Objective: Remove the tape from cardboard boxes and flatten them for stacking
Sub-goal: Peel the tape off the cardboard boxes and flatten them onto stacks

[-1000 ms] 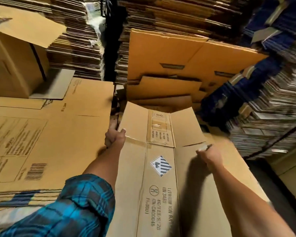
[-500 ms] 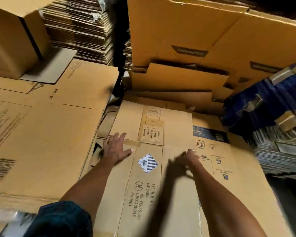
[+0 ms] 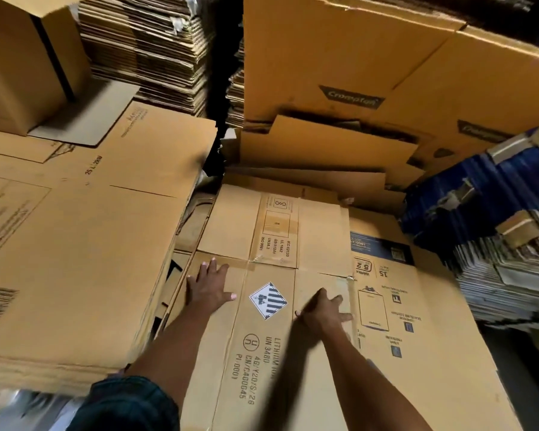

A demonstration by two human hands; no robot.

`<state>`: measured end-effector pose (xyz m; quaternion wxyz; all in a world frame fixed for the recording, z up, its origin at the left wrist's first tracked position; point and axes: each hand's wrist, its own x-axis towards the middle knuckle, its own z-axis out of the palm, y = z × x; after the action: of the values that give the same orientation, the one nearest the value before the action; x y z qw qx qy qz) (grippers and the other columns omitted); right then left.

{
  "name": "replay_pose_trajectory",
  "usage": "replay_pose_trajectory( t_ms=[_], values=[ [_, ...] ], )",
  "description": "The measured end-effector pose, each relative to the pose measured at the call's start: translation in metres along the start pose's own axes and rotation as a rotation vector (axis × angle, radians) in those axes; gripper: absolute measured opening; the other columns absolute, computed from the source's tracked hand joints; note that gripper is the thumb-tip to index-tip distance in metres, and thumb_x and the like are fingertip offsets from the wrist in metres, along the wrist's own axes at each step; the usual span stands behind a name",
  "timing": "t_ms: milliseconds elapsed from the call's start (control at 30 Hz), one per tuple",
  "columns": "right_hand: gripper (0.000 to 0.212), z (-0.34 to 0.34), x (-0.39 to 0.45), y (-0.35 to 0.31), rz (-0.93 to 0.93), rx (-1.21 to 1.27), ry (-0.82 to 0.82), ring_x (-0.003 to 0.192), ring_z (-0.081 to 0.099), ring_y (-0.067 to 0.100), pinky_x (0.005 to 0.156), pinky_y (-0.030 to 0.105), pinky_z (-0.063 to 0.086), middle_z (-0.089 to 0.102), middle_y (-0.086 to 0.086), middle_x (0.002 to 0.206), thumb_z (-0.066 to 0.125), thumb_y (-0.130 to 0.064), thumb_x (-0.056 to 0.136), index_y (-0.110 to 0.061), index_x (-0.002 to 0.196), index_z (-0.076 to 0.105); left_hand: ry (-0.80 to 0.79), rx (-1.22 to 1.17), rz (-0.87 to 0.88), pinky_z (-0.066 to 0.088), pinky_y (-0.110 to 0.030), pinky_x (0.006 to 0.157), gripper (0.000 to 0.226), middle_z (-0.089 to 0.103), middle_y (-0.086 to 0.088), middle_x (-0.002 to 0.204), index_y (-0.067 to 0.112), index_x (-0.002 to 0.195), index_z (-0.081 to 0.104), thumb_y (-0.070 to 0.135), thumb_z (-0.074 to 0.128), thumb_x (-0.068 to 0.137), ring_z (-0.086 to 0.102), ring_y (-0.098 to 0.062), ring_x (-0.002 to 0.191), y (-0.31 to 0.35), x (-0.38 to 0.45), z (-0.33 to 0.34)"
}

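Brown flattened cardboard box with a hazard diamond label (image 3: 262,306) now lies flat at 6 o'clock, left hand (image 3: 207,290) and right hand (image 3: 324,312) both spread wide, no longer gripping its edges.

I am seeing a pile of flattened cartons (image 3: 423,353) carrying the flattened box (image 3: 271,353) with the lithium-battery markings, which is lying flat on top of it. To its left a taller stack of flat cardboard (image 3: 75,259) is carrying an upright box (image 3: 22,66).
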<state>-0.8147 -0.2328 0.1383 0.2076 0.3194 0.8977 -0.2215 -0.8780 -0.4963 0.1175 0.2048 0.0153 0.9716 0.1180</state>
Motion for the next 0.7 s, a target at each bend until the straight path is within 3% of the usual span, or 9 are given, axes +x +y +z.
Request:
replay_pose_trajectory(
  t_ms=[67, 133, 200, 367, 533, 700],
  values=[
    [0.070, 0.003, -0.024, -0.003, -0.048, 0.012, 0.049, 0.138, 0.026, 0.043, 0.103, 0.066, 0.038, 0.032, 0.008, 0.148, 0.073, -0.037, 0.084, -0.026, 0.142, 0.035, 0.081, 0.061, 0.014, 0.025, -0.057, 0.113, 0.084, 0.018, -0.007, 0.161, 0.025, 0.151, 0.022, 0.045, 0.070, 0.085, 0.014, -0.029, 0.149, 0.013, -0.010, -0.002],
    [0.071, 0.000, -0.050, -0.003, -0.103, 0.045, 0.070, 0.129, 0.048, 0.034, 0.102, 0.051, 0.046, 0.054, 0.008, 0.136, 0.071, -0.035, 0.084, -0.022, 0.146, 0.037, 0.145, 0.110, 0.107, 0.033, -0.050, 0.111, 0.077, 0.031, -0.005, 0.155, 0.024, 0.150, 0.026, 0.039, 0.069, 0.087, 0.026, -0.027, 0.145, 0.024, -0.024, -0.006],
    [0.066, -0.011, -0.076, 0.002, -0.111, 0.098, 0.124, 0.118, 0.060, 0.030, 0.097, 0.040, 0.052, 0.063, 0.011, 0.128, 0.068, -0.031, 0.087, -0.020, 0.146, 0.042, 0.131, 0.075, 0.240, 0.039, -0.042, 0.106, 0.068, 0.041, -0.004, 0.148, 0.024, 0.147, 0.032, 0.037, 0.066, 0.089, 0.041, -0.025, 0.135, 0.034, -0.037, -0.010],
    [0.034, -0.050, -0.168, 0.005, -0.026, 0.091, 0.338, 0.112, 0.063, 0.030, 0.090, 0.034, 0.050, 0.064, 0.008, 0.125, 0.060, -0.036, 0.094, -0.020, 0.125, 0.064, -0.076, -0.118, 0.540, 0.049, -0.031, 0.091, 0.043, 0.063, -0.003, 0.125, 0.025, 0.128, 0.058, 0.037, 0.067, 0.088, 0.061, -0.023, 0.110, 0.061, -0.089, -0.060],
    [0.030, -0.091, -0.256, 0.020, 0.052, 0.084, 0.509, 0.107, 0.064, 0.031, 0.083, 0.035, 0.052, 0.068, 0.009, 0.116, 0.056, -0.040, 0.093, -0.023, 0.113, 0.070, -0.077, -0.119, 0.740, 0.053, -0.034, 0.088, 0.037, 0.069, -0.006, 0.116, 0.021, 0.118, 0.066, 0.038, 0.067, 0.086, 0.065, -0.021, 0.100, 0.092, -0.138, -0.112],
    [0.030, -0.118, -0.364, 0.084, 0.194, 0.144, 0.662, 0.098, 0.066, 0.030, 0.080, 0.034, 0.055, 0.070, 0.007, 0.107, 0.057, -0.043, 0.089, -0.021, 0.104, 0.070, -0.064, -0.093, 0.941, 0.051, -0.032, 0.087, 0.033, 0.069, -0.007, 0.112, 0.017, 0.116, 0.068, 0.036, 0.067, 0.089, 0.064, -0.023, 0.102, 0.131, -0.218, -0.140]
  ],
)
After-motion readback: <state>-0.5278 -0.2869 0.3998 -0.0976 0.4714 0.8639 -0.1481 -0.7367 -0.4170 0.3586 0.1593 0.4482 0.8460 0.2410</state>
